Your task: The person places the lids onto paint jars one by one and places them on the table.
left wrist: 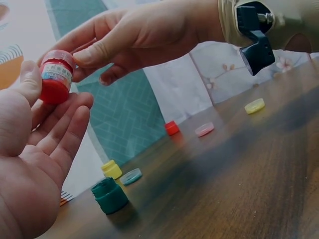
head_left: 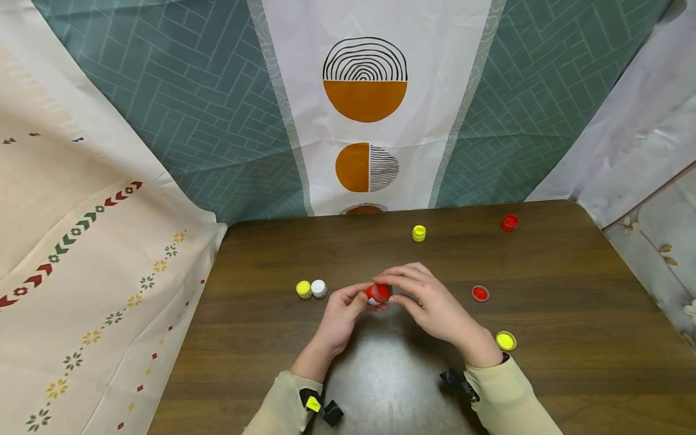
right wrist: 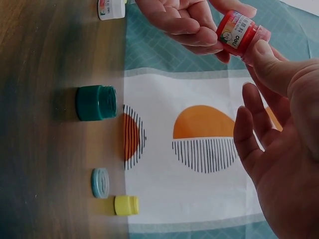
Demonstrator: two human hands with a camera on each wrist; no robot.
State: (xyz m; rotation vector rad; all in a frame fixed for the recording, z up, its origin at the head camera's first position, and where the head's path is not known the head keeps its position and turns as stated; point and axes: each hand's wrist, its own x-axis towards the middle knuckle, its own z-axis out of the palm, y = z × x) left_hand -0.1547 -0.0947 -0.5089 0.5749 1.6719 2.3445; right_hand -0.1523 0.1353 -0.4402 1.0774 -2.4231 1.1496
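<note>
My left hand (head_left: 342, 311) grips a small red paint jar (head_left: 379, 293) between thumb and fingers, raised over the middle of the table. The jar's label shows in both wrist views, and it is tilted in the right wrist view. At its top, my right hand (head_left: 435, 305) pinches the clear-edged lid (right wrist: 261, 36) between thumb and fingers. The lid is on the jar. Below the hands in the left wrist view stands an uncapped dark green jar (left wrist: 109, 196), with its lid (left wrist: 131, 177) lying behind it. The hands mostly hide these two in the head view.
A yellow jar (head_left: 303, 289) and a white jar (head_left: 319, 288) stand together left of the hands. Farther back are an uncapped yellow jar (head_left: 418, 234) and an uncapped red jar (head_left: 509, 223). A red lid (head_left: 480, 293) and a yellow lid (head_left: 506, 341) lie to the right.
</note>
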